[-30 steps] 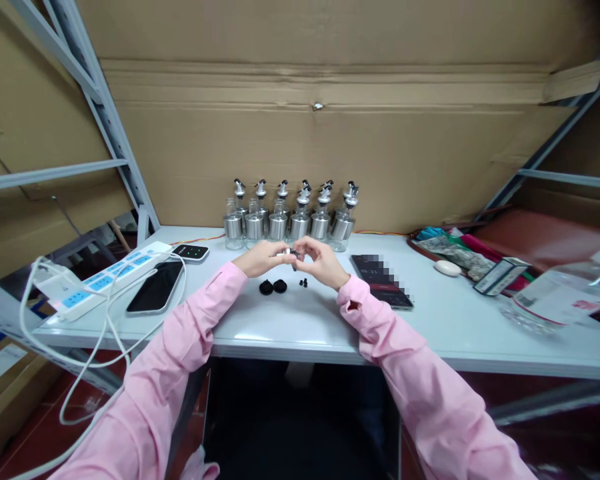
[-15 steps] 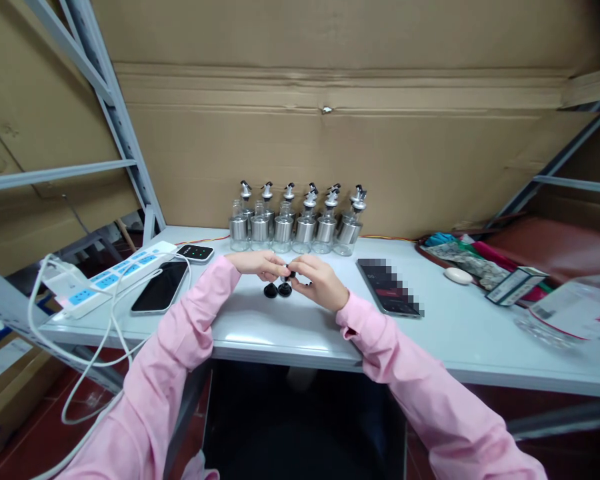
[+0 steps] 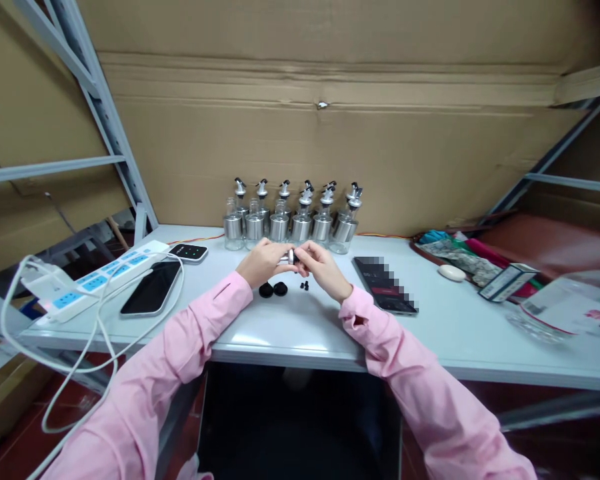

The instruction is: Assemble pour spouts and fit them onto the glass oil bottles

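Note:
Above the table, my left hand [image 3: 264, 261] is closed around a silver pour spout [image 3: 291, 257], which lies roughly sideways between my hands. My right hand [image 3: 325, 268] pinches the dark end of the same spout; its fingertips hide most of that part. Below my left hand, two round black stopper pieces [image 3: 281, 289] lie side by side on the table. A few tiny black pieces [image 3: 305, 286] rest just under my right fingers. Behind my hands stand several glass bottles with metal bands [image 3: 301, 230], the back ones topped with silver and black spouts.
On the left are a white power strip [image 3: 105, 277] with cables, a phone [image 3: 151, 288] and a small device [image 3: 189, 253]. A larger phone [image 3: 380, 283] lies on the right. Past it are a white oval object [image 3: 451, 273], a small box [image 3: 508, 283] and a clear plastic package [image 3: 563, 307].
My left hand has shifted to the right and its grip has wrapped round the spout, which is raised and turned sideways. The tiny black pieces have come into view beneath my right hand.

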Available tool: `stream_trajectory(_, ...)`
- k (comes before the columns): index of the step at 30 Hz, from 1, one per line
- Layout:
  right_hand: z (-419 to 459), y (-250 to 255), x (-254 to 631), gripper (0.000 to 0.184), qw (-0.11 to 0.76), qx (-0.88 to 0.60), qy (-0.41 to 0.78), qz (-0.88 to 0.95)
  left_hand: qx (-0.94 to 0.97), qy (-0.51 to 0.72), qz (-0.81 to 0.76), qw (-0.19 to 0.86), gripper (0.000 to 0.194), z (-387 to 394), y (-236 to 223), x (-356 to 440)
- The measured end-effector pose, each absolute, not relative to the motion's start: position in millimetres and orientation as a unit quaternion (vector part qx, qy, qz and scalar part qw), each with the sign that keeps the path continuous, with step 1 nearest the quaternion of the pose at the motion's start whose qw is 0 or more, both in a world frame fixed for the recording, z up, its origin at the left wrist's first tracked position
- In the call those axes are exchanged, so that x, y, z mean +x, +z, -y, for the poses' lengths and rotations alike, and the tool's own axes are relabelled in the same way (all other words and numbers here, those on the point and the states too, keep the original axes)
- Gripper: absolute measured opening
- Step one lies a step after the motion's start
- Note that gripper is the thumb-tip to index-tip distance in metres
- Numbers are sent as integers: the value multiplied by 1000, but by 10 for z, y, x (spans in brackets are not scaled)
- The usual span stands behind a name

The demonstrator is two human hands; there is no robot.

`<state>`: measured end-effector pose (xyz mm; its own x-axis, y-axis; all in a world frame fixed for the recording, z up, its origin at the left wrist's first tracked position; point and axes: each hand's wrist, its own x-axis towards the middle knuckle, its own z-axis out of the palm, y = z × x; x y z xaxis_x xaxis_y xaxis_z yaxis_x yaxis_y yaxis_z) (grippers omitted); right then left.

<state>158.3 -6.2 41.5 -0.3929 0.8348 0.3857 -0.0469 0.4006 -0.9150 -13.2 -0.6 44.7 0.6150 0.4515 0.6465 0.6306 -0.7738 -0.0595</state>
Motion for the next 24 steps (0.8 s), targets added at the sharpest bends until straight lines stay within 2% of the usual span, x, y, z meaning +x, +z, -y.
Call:
stream_trajectory(5,146,510,1599,32,477,-252,476,694,-886,-294,277,230,57,-8,493,-184)
stream_trajectory(9,236,565,1600,26,500,-235,418,721,-870,-308,235,307,53,54,580,-204)
stream_trajectory(13,255,555,1601,16,520,-233,337,749,-861,-326,210,330,50,80,629,-210)
stream_trajectory(17,252,552,1624,9,517,-240,235,787,-873,-331,220,280,50,87,637,-210)
stream_trajectory(24,292,602,1658,6,495,-218,55,839,-893,-318,297,115,63,144,643,-200)
